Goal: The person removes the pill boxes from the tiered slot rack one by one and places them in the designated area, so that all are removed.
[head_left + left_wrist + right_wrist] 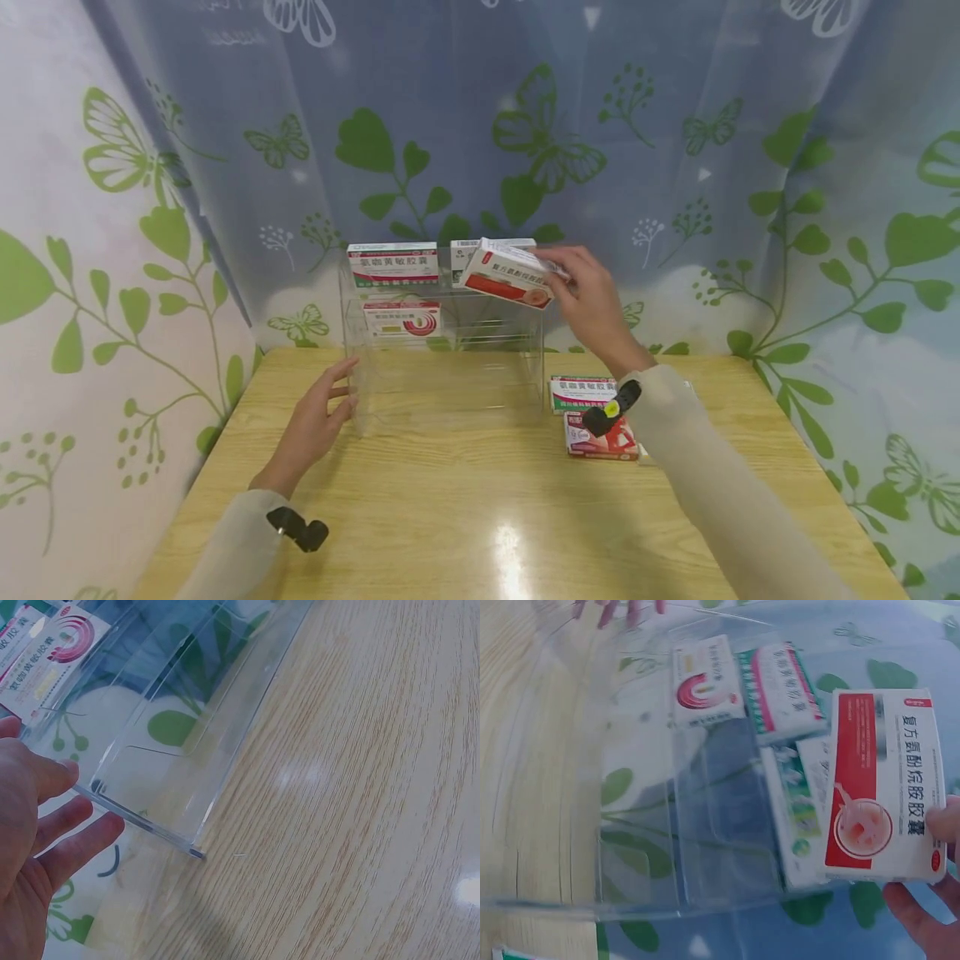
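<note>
Box (508,277) in hand (596,308), long axis dipping rightward

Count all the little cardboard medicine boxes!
6 visible: two boxes up top and one lower on the clear plastic rack, one in the right hand, two on the wooden table. Others may be hidden.

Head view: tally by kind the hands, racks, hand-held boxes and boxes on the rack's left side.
Hands: 2 (left hand, right hand)
Clear rack: 1
Held box: 1
Left-side boxes: 2 (upper pink-green box, lower swirl box)
Total: 6
</note>
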`<state>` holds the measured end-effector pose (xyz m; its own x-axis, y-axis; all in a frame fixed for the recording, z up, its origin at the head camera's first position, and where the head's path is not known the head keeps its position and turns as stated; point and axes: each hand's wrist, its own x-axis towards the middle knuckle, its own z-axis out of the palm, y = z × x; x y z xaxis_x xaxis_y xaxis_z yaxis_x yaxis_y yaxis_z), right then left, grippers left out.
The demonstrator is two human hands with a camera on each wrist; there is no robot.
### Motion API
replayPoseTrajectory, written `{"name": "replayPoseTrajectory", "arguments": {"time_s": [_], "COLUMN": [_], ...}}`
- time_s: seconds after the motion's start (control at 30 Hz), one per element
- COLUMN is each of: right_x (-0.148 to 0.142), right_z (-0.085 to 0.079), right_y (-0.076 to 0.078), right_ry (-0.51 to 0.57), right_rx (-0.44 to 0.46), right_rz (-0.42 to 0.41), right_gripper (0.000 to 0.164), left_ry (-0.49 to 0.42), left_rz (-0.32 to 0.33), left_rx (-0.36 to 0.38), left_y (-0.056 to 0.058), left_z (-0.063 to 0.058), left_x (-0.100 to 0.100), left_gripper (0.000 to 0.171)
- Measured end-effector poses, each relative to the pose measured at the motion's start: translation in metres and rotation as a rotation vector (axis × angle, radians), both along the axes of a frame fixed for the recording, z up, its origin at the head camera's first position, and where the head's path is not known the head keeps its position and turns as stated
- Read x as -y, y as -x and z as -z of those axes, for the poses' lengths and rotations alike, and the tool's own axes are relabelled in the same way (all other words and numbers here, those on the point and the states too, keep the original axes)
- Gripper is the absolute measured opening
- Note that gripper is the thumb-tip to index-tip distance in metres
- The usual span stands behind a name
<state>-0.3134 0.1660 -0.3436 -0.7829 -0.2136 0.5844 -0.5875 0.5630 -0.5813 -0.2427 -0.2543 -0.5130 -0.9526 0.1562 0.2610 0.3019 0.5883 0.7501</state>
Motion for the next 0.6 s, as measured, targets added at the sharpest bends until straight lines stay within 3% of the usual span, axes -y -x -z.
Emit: {"name": "replayPoseTrajectory", "arguments": {"time_s": [0.23,0.6], "right_x": [-0.049,-0.121], "right_z": [0.007,0.056], "right_y": [-0.027,-0.080], "right_ry": [0.009,-0.052], "right_rx": [0.109,0.247], "right_rz": [0.046,0.135], "right_gripper": [0.034,0.037], "left_ry": [0.002,0.002], "left_rz": [0.000,0.007], "left_rx": [-0.007,-0.018], "left_y": [0.000,0.000], "left_z": [0.001,0.000], "left_x": [-0.001,0.000], "left_gripper": [0.067,0.068]}}
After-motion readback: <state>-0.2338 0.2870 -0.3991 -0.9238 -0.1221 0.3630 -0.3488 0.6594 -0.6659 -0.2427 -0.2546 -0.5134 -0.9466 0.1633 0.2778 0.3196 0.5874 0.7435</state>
